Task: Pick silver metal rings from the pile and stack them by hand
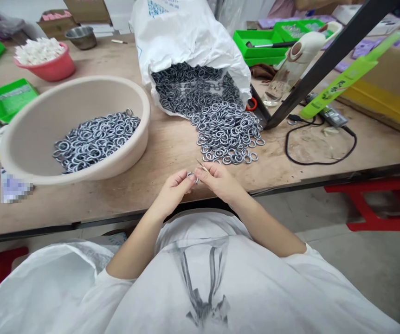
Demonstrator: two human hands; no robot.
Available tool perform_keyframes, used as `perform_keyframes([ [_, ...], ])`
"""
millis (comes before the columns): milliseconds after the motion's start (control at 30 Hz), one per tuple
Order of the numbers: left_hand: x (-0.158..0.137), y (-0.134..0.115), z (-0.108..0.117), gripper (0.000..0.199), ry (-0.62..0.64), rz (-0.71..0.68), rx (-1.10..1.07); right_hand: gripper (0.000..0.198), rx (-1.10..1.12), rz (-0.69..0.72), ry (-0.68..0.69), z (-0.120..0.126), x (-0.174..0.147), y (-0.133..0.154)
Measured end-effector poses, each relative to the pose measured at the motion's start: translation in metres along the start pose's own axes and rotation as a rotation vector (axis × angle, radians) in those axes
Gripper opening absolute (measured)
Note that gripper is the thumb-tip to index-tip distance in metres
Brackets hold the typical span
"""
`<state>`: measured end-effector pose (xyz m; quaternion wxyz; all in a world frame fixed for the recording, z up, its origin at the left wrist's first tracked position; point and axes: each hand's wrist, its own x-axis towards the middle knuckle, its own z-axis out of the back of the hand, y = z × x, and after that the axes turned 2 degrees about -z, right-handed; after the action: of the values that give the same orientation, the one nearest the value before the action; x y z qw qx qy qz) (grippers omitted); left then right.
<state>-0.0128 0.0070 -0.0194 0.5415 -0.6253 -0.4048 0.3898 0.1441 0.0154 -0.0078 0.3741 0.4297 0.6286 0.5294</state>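
Between the fingers of my left hand point(177, 188) a grey ring point(191, 175) is pinched, near the table's front edge. My right hand point(220, 181) is closed on a thin pointed tool point(203, 166), whose dark tip sticks out past the fingertips; its exact kind is hard to make out. The two hands almost touch at the ring. Just beyond them a heap of grey rings point(226, 132) spills out of a white sack point(186, 41) lying on its side. On the left, a large beige basin point(22, 139) holds many more such rings.
A pink bowl point(55, 67) of white pieces, a metal bowl point(80, 37) and green trays point(14, 98) stand at the back left. To the right a black post point(307, 81) slants up beside a bottle point(285, 69), a lime-green stick point(346, 81) and a black cable point(320, 163).
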Motion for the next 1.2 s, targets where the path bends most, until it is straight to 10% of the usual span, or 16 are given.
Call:
perform_keyframes([
  [600,-0.004,-0.004,-0.012,0.029,-0.125,0.127,-0.263,0.051,-0.016,0.030,-0.091,-0.005,-0.002,-0.004],
  [1200,-0.009,-0.012,-0.020,0.044,-0.232,0.103,-0.362,0.048,-0.840,0.350,-0.087,-0.003,-0.021,-0.003],
])
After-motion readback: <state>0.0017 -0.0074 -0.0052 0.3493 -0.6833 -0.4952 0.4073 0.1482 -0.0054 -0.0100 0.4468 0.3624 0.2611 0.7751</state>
